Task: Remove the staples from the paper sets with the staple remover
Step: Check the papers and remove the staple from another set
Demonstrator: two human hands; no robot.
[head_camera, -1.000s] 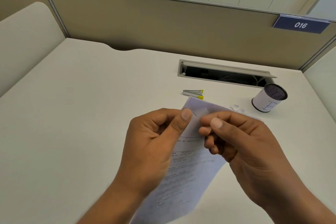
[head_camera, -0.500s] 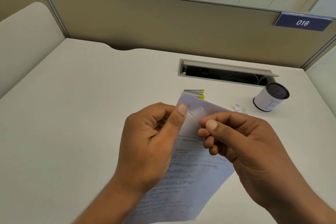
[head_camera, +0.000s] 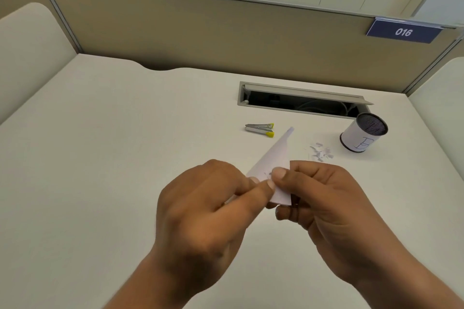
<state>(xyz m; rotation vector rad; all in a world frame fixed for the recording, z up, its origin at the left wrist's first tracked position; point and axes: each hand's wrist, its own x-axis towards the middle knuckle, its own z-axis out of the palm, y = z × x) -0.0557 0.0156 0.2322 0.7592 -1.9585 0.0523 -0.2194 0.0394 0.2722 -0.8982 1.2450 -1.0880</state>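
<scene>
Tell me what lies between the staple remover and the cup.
In the head view, the tip of the held paper pokes in; otherwise bare desk.

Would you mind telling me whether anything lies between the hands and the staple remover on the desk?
Only the white paper set itself: the left hand and right hand both pinch it, its raised corner pointing toward the silver, yellow-tipped staple remover. Nothing else visible intervenes.

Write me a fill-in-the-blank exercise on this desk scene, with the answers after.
The staple remover lying on the desk has ____ tips.
The left hand and right hand both pinch the ____.
The blue sign on the partition reads ____.
Missing words: yellow; paper set; 016.
</scene>
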